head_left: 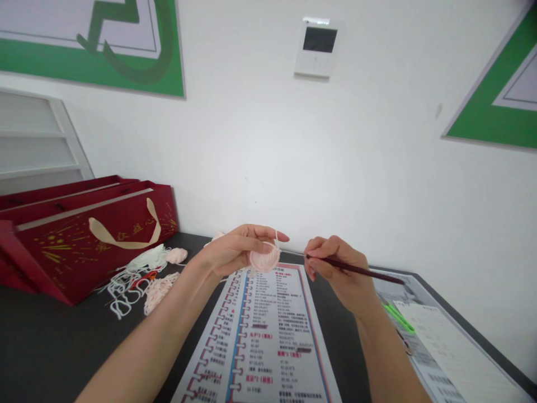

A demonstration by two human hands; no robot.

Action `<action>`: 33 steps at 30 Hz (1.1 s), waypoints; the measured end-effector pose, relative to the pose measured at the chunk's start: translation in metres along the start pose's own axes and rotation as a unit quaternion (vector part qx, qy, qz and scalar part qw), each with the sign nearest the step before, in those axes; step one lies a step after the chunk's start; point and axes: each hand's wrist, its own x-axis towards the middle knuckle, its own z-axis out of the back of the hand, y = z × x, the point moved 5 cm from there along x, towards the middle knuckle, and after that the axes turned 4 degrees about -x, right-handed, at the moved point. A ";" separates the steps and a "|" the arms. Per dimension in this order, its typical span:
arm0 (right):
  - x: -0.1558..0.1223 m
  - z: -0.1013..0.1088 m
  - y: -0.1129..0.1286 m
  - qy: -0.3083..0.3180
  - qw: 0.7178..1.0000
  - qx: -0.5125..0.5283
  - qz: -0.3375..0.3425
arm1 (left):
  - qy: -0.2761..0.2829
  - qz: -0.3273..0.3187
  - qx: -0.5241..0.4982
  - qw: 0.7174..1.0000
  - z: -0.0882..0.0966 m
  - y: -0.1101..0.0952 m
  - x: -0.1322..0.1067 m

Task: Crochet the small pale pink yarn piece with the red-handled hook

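— Where do we find the small pink crochet piece?
— We see it near the middle, raised above the far end of a printed sheet and pinched in the left hand. The thumb presses on its front; the fingers behind it are partly hidden, so we cannot tell exactly how they sit.
— And the forefinger?
— We see it stretched out to the right, with a pale yarn strand over it near the tip, running down to the piece.
— What do we make of the right hand?
— We find its fingers closed narrowly around a crochet hook, dark red in the handle. Its thin shaft points left and reaches the right edge of the piece; we cannot tell whether the tip is inside a stitch.
— What else do we have on the black table?
— On the left, a loose yarn heap with a pink yarn ball just beside it, both near dark red gift bags. On the right, we see papers with a bright green item lying on them.
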 end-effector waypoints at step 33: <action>0.005 -0.003 -0.011 -0.100 0.993 -0.052 0.033 | -0.131 -0.207 0.128 0.961 -0.014 -0.003 0.002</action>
